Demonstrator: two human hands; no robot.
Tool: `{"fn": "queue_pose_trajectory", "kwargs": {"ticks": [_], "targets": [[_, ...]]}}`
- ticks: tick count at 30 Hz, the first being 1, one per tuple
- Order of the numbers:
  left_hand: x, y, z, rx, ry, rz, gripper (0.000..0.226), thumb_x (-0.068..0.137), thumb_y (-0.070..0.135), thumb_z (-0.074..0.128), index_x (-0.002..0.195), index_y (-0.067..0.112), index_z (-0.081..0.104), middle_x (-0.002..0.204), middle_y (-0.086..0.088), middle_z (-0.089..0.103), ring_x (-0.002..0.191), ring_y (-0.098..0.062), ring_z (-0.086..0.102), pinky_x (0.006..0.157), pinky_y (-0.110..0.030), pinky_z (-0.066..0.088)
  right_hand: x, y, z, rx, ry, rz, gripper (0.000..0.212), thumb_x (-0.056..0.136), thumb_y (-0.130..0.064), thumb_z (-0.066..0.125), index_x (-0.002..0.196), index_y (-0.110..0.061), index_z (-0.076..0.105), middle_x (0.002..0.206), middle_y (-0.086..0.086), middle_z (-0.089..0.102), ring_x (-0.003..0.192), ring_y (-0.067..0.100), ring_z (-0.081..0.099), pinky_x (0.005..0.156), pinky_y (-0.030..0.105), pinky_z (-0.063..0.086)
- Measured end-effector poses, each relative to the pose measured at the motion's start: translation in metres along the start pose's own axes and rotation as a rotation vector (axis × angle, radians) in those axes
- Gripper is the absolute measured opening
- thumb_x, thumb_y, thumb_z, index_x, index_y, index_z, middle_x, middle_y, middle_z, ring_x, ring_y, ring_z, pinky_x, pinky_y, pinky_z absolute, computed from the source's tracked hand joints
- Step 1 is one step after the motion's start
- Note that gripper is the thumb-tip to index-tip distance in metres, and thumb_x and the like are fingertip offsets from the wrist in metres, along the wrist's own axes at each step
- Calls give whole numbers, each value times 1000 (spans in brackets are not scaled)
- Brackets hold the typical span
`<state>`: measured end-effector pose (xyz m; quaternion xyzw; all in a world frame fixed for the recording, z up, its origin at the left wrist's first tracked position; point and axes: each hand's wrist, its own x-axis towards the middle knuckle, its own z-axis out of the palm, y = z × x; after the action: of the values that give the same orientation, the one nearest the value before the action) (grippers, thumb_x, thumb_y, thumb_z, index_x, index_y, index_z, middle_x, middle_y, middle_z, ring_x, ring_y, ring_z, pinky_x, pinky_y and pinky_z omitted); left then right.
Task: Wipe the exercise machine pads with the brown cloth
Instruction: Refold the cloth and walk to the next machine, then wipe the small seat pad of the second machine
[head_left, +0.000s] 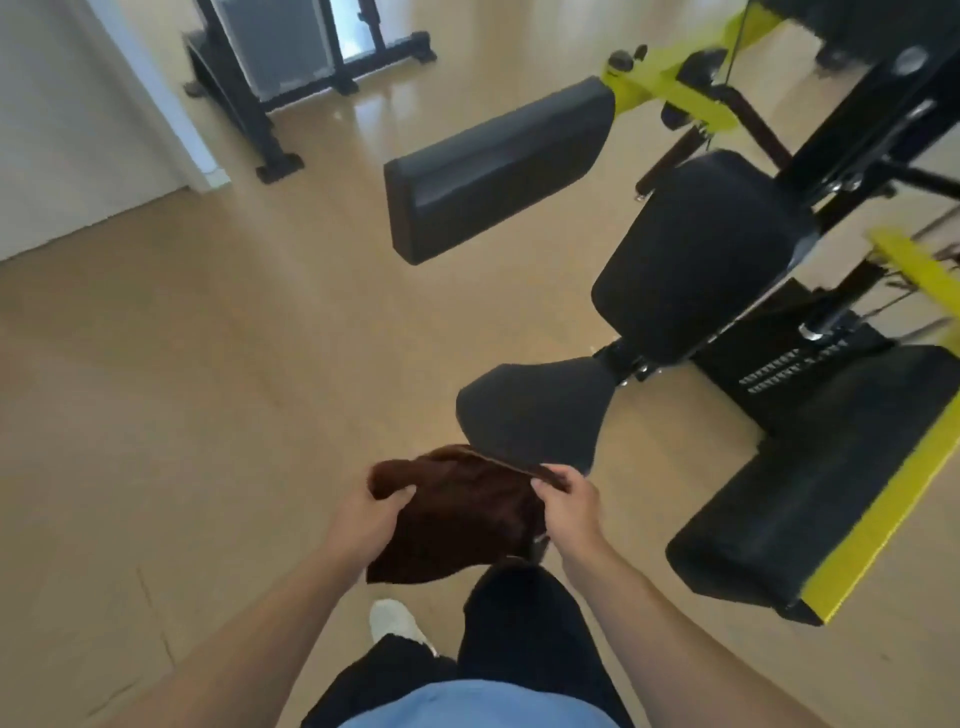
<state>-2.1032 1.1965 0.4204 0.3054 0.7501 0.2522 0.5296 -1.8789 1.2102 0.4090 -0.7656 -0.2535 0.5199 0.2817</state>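
Observation:
A brown cloth (457, 514) hangs between both hands in front of my body. My left hand (369, 519) grips its left edge, and my right hand (569, 506) pinches its upper right corner. Just beyond the cloth is the machine's black seat pad (535, 405); the cloth's top edge overlaps the pad's near end in the view. Farther right rises the black back pad (701, 254). A long black arm pad (498, 166) sticks out to the left on a yellow-green frame (675, 88). Another black pad with a yellow edge (810, 499) lies at the right.
Tan wooden floor (208, 364) spreads to the left. A black equipment stand (270, 104) is at the back left by a white wall (62, 130). The machine's black upright and cables (857, 124) fill the right. My legs and a white shoe (395, 621) are below.

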Motion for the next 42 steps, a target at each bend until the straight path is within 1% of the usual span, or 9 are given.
{"fn": "queue_pose_trajectory", "kwargs": {"ticks": [2, 9, 17, 27, 29, 33, 36, 39, 42], "targets": [[24, 29, 0, 91, -52, 119, 21, 89, 22, 72, 108, 25, 67, 107, 1, 73, 104, -22, 68, 96, -41, 54, -5, -11, 1, 28, 128, -106, 17, 97, -16, 63, 93, -32, 67, 93, -8, 71, 85, 13, 69, 64, 20, 51], [90, 73, 23, 553, -307, 356, 16, 84, 15, 74, 83, 27, 63, 57, 13, 62, 51, 1, 56, 48, -13, 40, -16, 12, 4, -96, 261, -225, 26, 97, -16, 62, 106, -41, 63, 109, -22, 62, 104, -2, 59, 86, 20, 48], [176, 7, 41, 1048, -542, 245, 11, 94, 32, 64, 102, 33, 56, 87, 10, 65, 83, -17, 65, 62, -23, 41, 56, 95, 55, -172, 118, 156, 22, 94, -24, 66, 92, -45, 62, 85, -12, 71, 76, 1, 64, 60, 11, 45], [217, 12, 47, 1001, -583, 251, 7, 89, 28, 66, 92, 30, 60, 90, 3, 71, 90, -24, 67, 80, -38, 53, 43, 94, 97, 93, 254, 310, 17, 93, -25, 69, 94, -42, 68, 68, -4, 70, 62, 18, 67, 58, 38, 60], [223, 33, 50, 936, -566, 386, 11, 89, 22, 67, 95, 30, 62, 91, 6, 72, 91, -22, 68, 78, -35, 52, 41, 74, 95, 193, 370, 269, 21, 94, -20, 68, 90, -40, 70, 76, -3, 74, 69, 22, 72, 49, 29, 56], [227, 71, 62, 754, -571, 691, 31, 80, -1, 66, 95, 27, 63, 95, 14, 71, 93, -11, 66, 83, -27, 49, 26, 25, 97, 238, 646, 22, 27, 89, -14, 73, 88, -41, 69, 82, -17, 74, 74, 4, 69, 61, 9, 46], [247, 67, 71, 780, -501, 1014, 40, 67, -11, 66, 93, 19, 65, 110, 11, 70, 108, -14, 60, 97, -28, 45, 28, 11, 113, 173, 603, -95, 16, 73, -43, 77, 87, -41, 70, 93, -21, 71, 86, 1, 68, 69, 6, 45], [283, 41, 78, 895, -466, 1058, 57, 61, -16, 55, 106, 17, 67, 130, 3, 64, 130, -24, 51, 112, -45, 40, 69, 36, 124, -55, 465, -86, 29, 79, -65, 62, 97, -46, 72, 119, -32, 62, 110, 1, 62, 82, 12, 47], [304, 16, 95, 823, -555, 1074, 43, 82, 1, 51, 120, 15, 66, 140, 3, 58, 136, -18, 48, 113, -45, 40, 135, 75, 138, -340, 452, -24, 58, 92, -69, 40, 146, -49, 42, 158, -25, 32, 151, 7, 20, 122, 37, 27]]}}
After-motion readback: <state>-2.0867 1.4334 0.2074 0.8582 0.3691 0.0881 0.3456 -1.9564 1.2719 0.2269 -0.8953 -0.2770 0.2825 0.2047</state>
